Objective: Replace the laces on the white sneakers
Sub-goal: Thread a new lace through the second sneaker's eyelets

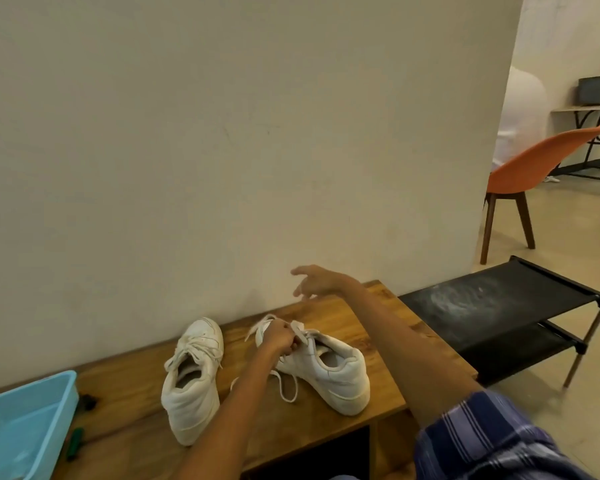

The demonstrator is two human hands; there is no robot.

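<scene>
Two white sneakers lie on a wooden bench. The left sneaker points toward the wall with its laces in. On the right sneaker, my left hand grips the tongue and lacing near the front. A loose white lace trails from that shoe onto the wood. Beyond the shoe, near the wall, my right hand hovers above the bench with its fingers spread and nothing visible in it.
A light blue plastic tub stands at the bench's left end, with a green-handled tool beside it. A black two-tier shoe rack stands to the right. An orange chair and a desk are farther back.
</scene>
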